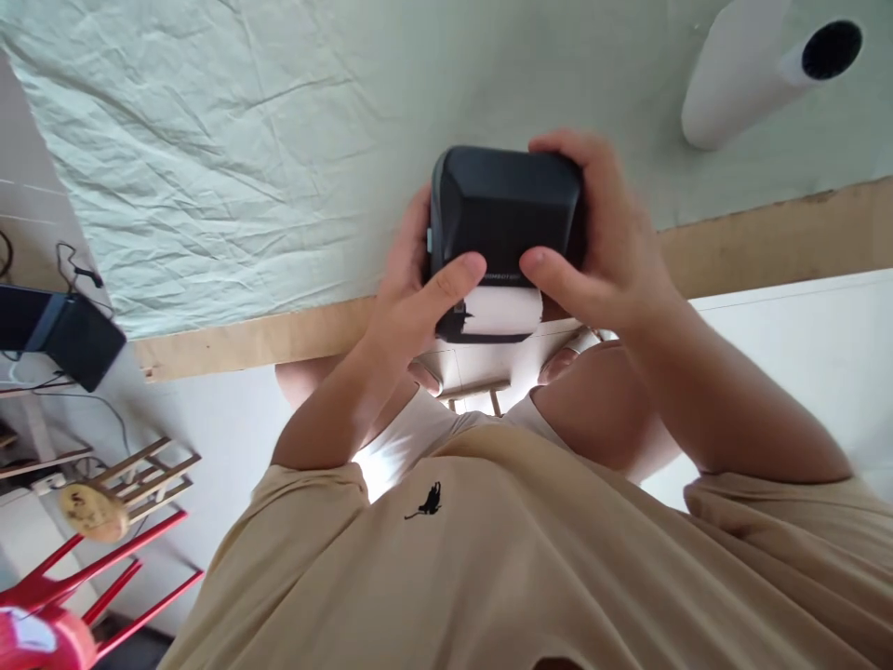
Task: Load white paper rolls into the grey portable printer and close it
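Observation:
Both hands hold a small black portable printer (513,209) over the near edge of the cloth-covered table. A strip of white paper (503,310) sticks out at its side nearest my body, with a small black mark by its left end. My left hand (419,279) wraps its left side, thumb on the top face. My right hand (604,233) grips the right side, fingers round the far corner and thumb by the small lettering. The undersides of the printer and most left fingers are hidden.
A pale green wrinkled cloth (230,167) covers the table, whose wooden edge (781,228) shows in front. A white roll (739,88) with a dark hollow end lies at the upper right. Left are a wooden stool (94,512), a red stool (52,633) and a black device with cables (87,340).

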`<move>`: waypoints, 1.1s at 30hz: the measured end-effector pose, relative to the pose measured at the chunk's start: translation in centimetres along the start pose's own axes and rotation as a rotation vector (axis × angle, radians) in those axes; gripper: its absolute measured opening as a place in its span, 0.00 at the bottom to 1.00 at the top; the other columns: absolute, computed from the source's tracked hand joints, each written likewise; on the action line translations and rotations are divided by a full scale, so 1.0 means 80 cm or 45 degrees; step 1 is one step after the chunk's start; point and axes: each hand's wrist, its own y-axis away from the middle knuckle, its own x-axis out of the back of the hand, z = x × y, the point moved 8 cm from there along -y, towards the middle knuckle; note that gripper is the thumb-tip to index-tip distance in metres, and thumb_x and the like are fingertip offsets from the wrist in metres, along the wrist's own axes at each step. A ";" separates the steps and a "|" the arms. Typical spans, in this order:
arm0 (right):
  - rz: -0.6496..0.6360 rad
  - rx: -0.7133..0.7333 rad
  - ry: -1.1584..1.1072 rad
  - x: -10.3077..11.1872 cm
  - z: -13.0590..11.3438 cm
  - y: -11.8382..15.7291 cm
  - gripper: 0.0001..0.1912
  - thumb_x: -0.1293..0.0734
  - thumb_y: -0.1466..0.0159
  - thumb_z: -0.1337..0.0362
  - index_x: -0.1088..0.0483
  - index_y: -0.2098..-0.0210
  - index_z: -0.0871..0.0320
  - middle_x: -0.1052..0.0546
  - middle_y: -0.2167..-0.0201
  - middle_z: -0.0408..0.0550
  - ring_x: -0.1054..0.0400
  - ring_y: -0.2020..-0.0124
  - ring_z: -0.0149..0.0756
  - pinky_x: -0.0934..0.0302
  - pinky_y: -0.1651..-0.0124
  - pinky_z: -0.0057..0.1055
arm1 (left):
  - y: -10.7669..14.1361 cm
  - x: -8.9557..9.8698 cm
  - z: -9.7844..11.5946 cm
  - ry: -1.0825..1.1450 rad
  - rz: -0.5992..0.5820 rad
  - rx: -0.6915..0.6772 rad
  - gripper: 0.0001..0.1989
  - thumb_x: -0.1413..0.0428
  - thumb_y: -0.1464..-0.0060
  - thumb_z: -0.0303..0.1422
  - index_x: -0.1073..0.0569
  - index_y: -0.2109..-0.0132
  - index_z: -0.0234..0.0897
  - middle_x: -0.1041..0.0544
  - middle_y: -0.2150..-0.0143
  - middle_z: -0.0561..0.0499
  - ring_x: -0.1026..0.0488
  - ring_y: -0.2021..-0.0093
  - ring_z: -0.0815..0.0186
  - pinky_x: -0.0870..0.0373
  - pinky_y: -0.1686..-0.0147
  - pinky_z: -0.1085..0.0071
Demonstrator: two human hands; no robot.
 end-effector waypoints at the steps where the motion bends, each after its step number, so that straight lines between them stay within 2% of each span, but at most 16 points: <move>1: 0.002 0.021 -0.003 0.000 -0.002 -0.002 0.33 0.36 0.31 0.34 0.34 0.35 0.45 0.21 0.43 0.50 0.23 0.51 0.46 0.25 0.49 0.44 | -0.002 -0.006 0.008 0.044 -0.053 -0.131 0.26 0.29 0.48 0.53 0.22 0.45 0.55 0.18 0.41 0.56 0.22 0.37 0.55 0.22 0.37 0.60; 2: 0.023 0.063 -0.005 0.002 -0.004 -0.003 0.33 0.36 0.30 0.35 0.33 0.35 0.47 0.21 0.43 0.49 0.24 0.52 0.43 0.26 0.50 0.42 | -0.003 -0.014 0.015 0.093 -0.124 -0.228 0.24 0.28 0.49 0.53 0.21 0.49 0.52 0.16 0.47 0.56 0.21 0.44 0.58 0.20 0.45 0.61; 3: 0.049 0.112 -0.001 0.004 -0.007 -0.005 0.32 0.37 0.29 0.36 0.33 0.36 0.49 0.20 0.43 0.49 0.25 0.53 0.41 0.27 0.51 0.40 | -0.006 -0.016 0.012 0.106 -0.099 -0.218 0.18 0.32 0.41 0.50 0.21 0.48 0.50 0.17 0.48 0.56 0.21 0.44 0.59 0.21 0.43 0.60; 5: 0.106 0.220 0.011 0.008 -0.009 -0.006 0.33 0.36 0.29 0.39 0.33 0.36 0.56 0.20 0.43 0.52 0.25 0.53 0.39 0.29 0.50 0.37 | -0.010 -0.022 0.015 0.131 -0.105 -0.309 0.16 0.35 0.37 0.49 0.21 0.49 0.46 0.20 0.55 0.54 0.20 0.47 0.58 0.20 0.49 0.59; 7: 0.087 0.268 0.027 0.006 -0.005 -0.008 0.36 0.38 0.28 0.40 0.35 0.34 0.62 0.20 0.43 0.54 0.26 0.51 0.40 0.30 0.46 0.38 | -0.014 -0.030 0.018 0.192 -0.149 -0.392 0.12 0.39 0.34 0.46 0.22 0.50 0.45 0.22 0.59 0.52 0.18 0.41 0.53 0.19 0.49 0.59; 10: 0.042 0.252 0.046 0.002 0.008 -0.012 0.34 0.42 0.26 0.42 0.36 0.36 0.64 0.23 0.42 0.53 0.27 0.45 0.43 0.32 0.39 0.41 | -0.018 -0.040 0.018 0.266 -0.151 -0.362 0.03 0.42 0.34 0.35 0.23 0.58 0.45 0.22 0.66 0.48 0.21 0.32 0.49 0.16 0.46 0.60; 11: 0.047 0.252 0.049 0.002 0.012 -0.013 0.32 0.43 0.25 0.43 0.34 0.37 0.64 0.24 0.42 0.52 0.27 0.44 0.43 0.32 0.37 0.42 | -0.017 -0.042 0.020 0.276 -0.135 -0.353 0.04 0.43 0.33 0.34 0.24 0.59 0.46 0.21 0.66 0.48 0.21 0.32 0.50 0.16 0.44 0.63; 12: 0.057 0.265 0.049 0.003 0.014 -0.014 0.32 0.43 0.25 0.43 0.33 0.38 0.64 0.24 0.42 0.52 0.27 0.43 0.43 0.33 0.35 0.43 | -0.015 -0.045 0.022 0.319 -0.112 -0.329 0.06 0.45 0.31 0.33 0.24 0.57 0.47 0.20 0.66 0.49 0.21 0.31 0.52 0.16 0.43 0.64; 14: 0.082 0.322 0.035 0.004 0.015 -0.015 0.32 0.42 0.25 0.42 0.32 0.40 0.64 0.23 0.42 0.53 0.27 0.42 0.44 0.35 0.31 0.45 | -0.007 -0.046 0.028 0.451 -0.037 -0.305 0.13 0.49 0.28 0.29 0.25 0.43 0.44 0.18 0.64 0.49 0.23 0.29 0.55 0.19 0.39 0.67; 15: 0.092 0.347 0.025 0.004 0.016 -0.015 0.33 0.42 0.25 0.41 0.32 0.40 0.65 0.23 0.42 0.54 0.27 0.41 0.44 0.36 0.30 0.45 | -0.003 -0.049 0.030 0.455 -0.032 -0.280 0.12 0.49 0.28 0.27 0.25 0.44 0.41 0.17 0.62 0.48 0.24 0.29 0.55 0.20 0.39 0.68; 17: 0.108 0.365 0.016 0.003 0.019 -0.017 0.36 0.41 0.26 0.41 0.35 0.37 0.69 0.23 0.40 0.57 0.28 0.39 0.46 0.36 0.31 0.45 | 0.002 -0.052 0.034 0.421 -0.020 -0.248 0.10 0.48 0.28 0.27 0.23 0.56 0.42 0.15 0.58 0.47 0.24 0.28 0.55 0.21 0.39 0.70; 20: 0.139 0.362 0.025 0.003 0.023 -0.020 0.40 0.42 0.26 0.42 0.38 0.33 0.73 0.23 0.42 0.59 0.27 0.43 0.47 0.35 0.34 0.46 | 0.003 -0.049 0.033 0.349 -0.034 -0.210 0.15 0.46 0.28 0.31 0.22 0.66 0.45 0.14 0.56 0.51 0.24 0.28 0.56 0.20 0.42 0.70; 25: 0.106 0.368 0.050 -0.002 0.025 -0.022 0.34 0.43 0.27 0.42 0.32 0.40 0.67 0.24 0.48 0.55 0.28 0.51 0.46 0.35 0.40 0.48 | 0.000 -0.043 0.032 0.347 -0.153 -0.241 0.13 0.46 0.28 0.29 0.20 0.61 0.44 0.17 0.61 0.53 0.24 0.29 0.55 0.21 0.38 0.63; 28: 0.096 0.314 0.015 -0.004 0.026 -0.019 0.38 0.43 0.28 0.38 0.36 0.36 0.66 0.26 0.46 0.55 0.30 0.50 0.46 0.35 0.43 0.47 | 0.001 -0.044 0.034 0.380 -0.224 -0.248 0.12 0.45 0.27 0.31 0.19 0.59 0.45 0.16 0.58 0.50 0.25 0.29 0.53 0.21 0.37 0.58; 31: 0.117 0.287 -0.038 -0.002 0.018 -0.015 0.41 0.42 0.29 0.37 0.39 0.33 0.65 0.25 0.47 0.55 0.31 0.50 0.45 0.36 0.46 0.45 | 0.002 -0.040 0.032 0.393 -0.152 -0.169 0.03 0.40 0.31 0.32 0.20 0.55 0.43 0.13 0.50 0.47 0.24 0.31 0.49 0.20 0.40 0.60; 33: 0.120 0.260 -0.052 0.000 0.011 -0.013 0.37 0.38 0.31 0.40 0.37 0.35 0.60 0.25 0.48 0.53 0.32 0.53 0.42 0.36 0.49 0.42 | 0.003 -0.039 0.031 0.341 -0.111 -0.123 0.03 0.40 0.30 0.33 0.21 0.53 0.43 0.14 0.48 0.51 0.21 0.32 0.50 0.17 0.44 0.62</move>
